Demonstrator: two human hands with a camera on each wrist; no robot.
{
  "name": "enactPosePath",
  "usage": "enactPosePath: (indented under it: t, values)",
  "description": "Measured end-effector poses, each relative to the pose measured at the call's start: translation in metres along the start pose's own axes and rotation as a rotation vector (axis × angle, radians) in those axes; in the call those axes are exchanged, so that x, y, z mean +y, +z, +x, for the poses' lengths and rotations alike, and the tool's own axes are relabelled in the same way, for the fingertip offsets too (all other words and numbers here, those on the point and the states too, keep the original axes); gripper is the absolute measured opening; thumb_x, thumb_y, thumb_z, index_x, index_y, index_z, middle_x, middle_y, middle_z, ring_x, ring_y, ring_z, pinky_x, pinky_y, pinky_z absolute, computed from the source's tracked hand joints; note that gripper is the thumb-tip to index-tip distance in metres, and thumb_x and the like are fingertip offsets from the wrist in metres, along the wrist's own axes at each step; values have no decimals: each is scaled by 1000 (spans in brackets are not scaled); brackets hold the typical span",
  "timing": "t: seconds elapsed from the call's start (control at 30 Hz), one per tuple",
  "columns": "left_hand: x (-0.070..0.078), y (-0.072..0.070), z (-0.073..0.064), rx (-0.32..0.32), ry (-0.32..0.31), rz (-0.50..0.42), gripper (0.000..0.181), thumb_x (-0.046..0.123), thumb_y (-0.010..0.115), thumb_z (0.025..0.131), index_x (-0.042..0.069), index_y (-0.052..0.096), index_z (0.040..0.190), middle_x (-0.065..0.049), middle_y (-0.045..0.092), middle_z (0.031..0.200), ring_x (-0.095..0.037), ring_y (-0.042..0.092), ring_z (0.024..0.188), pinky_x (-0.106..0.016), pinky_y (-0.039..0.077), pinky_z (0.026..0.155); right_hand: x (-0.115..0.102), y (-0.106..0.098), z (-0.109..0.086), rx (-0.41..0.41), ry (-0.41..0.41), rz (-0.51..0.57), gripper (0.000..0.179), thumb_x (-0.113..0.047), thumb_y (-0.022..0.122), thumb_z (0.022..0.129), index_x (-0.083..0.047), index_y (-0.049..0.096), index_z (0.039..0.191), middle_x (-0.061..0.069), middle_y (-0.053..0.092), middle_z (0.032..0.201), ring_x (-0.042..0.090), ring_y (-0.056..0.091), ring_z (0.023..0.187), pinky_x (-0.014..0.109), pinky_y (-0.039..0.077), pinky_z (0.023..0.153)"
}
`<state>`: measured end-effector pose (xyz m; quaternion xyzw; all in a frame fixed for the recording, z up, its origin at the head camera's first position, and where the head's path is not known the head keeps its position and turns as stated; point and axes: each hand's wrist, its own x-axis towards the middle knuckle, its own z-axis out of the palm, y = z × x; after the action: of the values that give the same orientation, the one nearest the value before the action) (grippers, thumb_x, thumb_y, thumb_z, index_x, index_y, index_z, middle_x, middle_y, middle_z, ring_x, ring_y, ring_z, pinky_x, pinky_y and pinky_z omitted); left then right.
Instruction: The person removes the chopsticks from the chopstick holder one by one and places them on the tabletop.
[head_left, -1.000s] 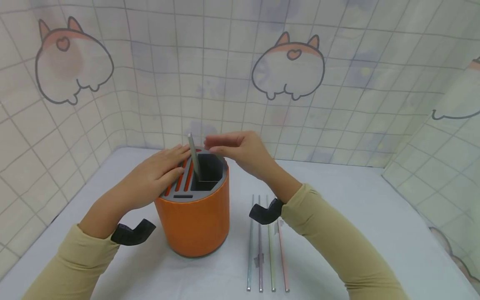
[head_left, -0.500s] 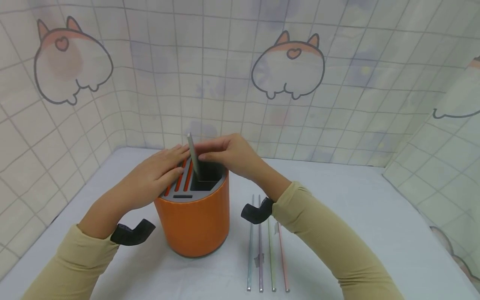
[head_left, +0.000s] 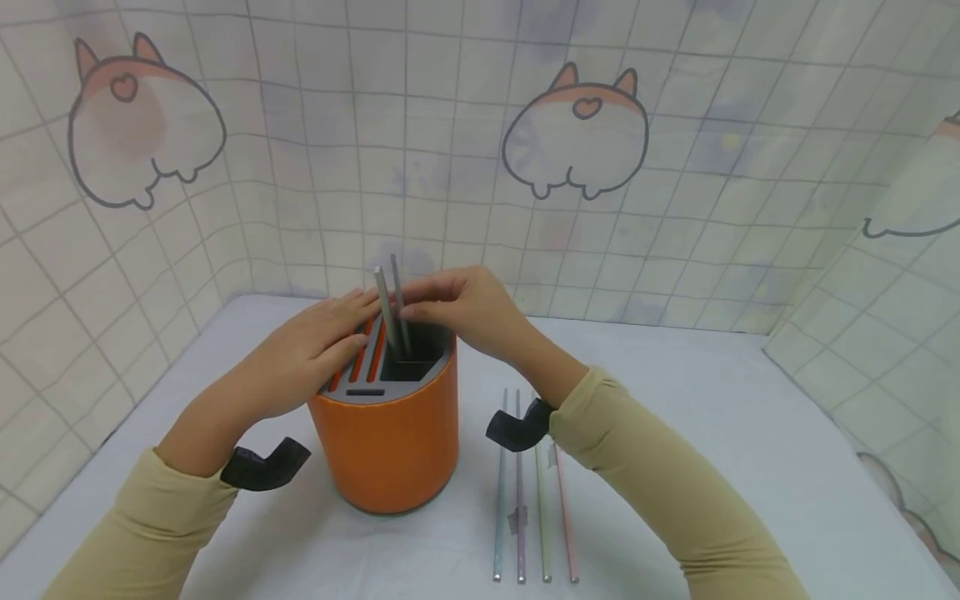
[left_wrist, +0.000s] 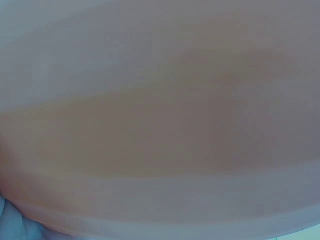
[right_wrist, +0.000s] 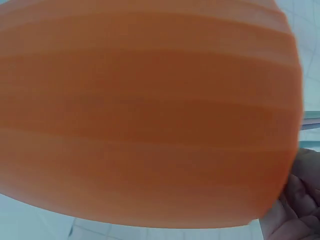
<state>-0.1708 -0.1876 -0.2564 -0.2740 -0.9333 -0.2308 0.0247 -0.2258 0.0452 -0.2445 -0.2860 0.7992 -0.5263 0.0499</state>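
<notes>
An orange utensil holder (head_left: 397, 454) with a grey slotted top (head_left: 386, 390) stands on the table. My left hand (head_left: 315, 346) lies flat over the slots, fingers extended. Pale grey-green chopsticks (head_left: 385, 300) lean up out of the large compartment; how many stand together I cannot tell. Just right of them, my right hand (head_left: 480, 317) pinches a thin greyish chopstick (head_left: 396, 271) between thumb and fingers, its lower part inside the compartment. In the right wrist view the holder's orange wall (right_wrist: 150, 110) fills most of the picture, with chopsticks (right_wrist: 311, 120) beyond its rim.
Several coloured chopsticks (head_left: 521, 500) lie side by side on the white tabletop (head_left: 675, 400), right of the holder and partly under my right wrist. A tile-patterned cloth (head_left: 450, 125) forms the back and sides. The left wrist view is blurred.
My right hand has moved left from the compartment's rim to the standing chopsticks. One chopstick now rises separately in its fingers. The left hand has stayed in place.
</notes>
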Motion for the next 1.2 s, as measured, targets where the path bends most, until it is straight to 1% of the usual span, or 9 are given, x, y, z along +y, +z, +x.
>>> enactPosePath:
  t: [0.13, 0.3, 0.37, 0.57, 0.73, 0.83, 0.97, 1.1, 1.2]
  values:
    - [1, 0, 0, 0, -14, -3, 52, 32, 38, 107, 16, 32, 157, -7, 26, 165, -35, 17, 155, -61, 15, 124, -7, -7, -4, 62, -43, 31, 22, -14, 72, 91, -6, 75, 112, 8, 76, 108, 16, 70, 99, 29, 59, 93]
    - [1, 1, 0, -2, -26, -8, 53, 33, 38, 107, 16, 32, 157, -7, 25, 165, -35, 16, 155, -64, 15, 123, -24, -20, -11, 142, -177, 145, 21, -5, 70, 91, 2, 72, 111, 16, 74, 109, 19, 73, 99, 33, 59, 94]
    - [1, 2, 0, 0, -25, -9, 53, 33, 38, 107, 16, 32, 157, -7, 26, 165, -35, 17, 155, -64, 15, 122, -32, -27, -15, 173, -238, 173, 21, -2, 69, 91, 5, 71, 111, 14, 75, 107, 18, 73, 99, 34, 59, 93]
    - [1, 2, 1, 4, -16, -7, 53, 33, 39, 107, 14, 34, 156, -8, 27, 165, -35, 18, 155, -62, 16, 123, -59, -49, -30, 303, -369, 295, 19, 7, 67, 89, 9, 71, 107, -4, 77, 94, 14, 74, 91, 35, 61, 89]
    - [2, 2, 2, 0, -20, -5, 53, 32, 39, 107, 14, 33, 156, -8, 26, 165, -35, 18, 155, -61, 15, 124, -79, -68, -47, 462, -471, 400, 17, 10, 67, 88, 3, 75, 100, 2, 78, 90, 17, 76, 87, 35, 61, 84]
    - [2, 2, 1, -4, -22, -7, 53, 32, 39, 107, 14, 33, 157, -7, 26, 165, -35, 18, 154, -62, 15, 123, -86, -83, -60, 531, -455, 493, 15, 9, 70, 86, 3, 76, 99, 8, 77, 91, 21, 76, 88, 36, 61, 86]
    - [1, 1, 1, -3, -25, -6, 53, 32, 39, 107, 14, 33, 156, -8, 26, 165, -35, 18, 154, -62, 16, 123, -84, -103, -73, 579, -341, 597, 19, 5, 77, 81, 8, 74, 100, 14, 76, 92, 25, 75, 88, 36, 60, 87]
    - [0, 1, 2, -1, -23, -2, 53, 32, 39, 107, 13, 33, 156, -8, 26, 165, -36, 18, 154, -63, 16, 123, -63, -120, -80, 606, -210, 588, 20, 3, 80, 79, 6, 76, 98, 12, 77, 89, 23, 76, 86, 34, 61, 84]
    - [-1, 1, 2, 0, -20, -4, 53, 32, 39, 107, 13, 33, 156, -8, 26, 165, -36, 18, 154, -63, 16, 123, -35, -127, -84, 574, -112, 532, 14, 2, 79, 81, 1, 78, 95, 7, 78, 87, 18, 76, 85, 31, 62, 82]
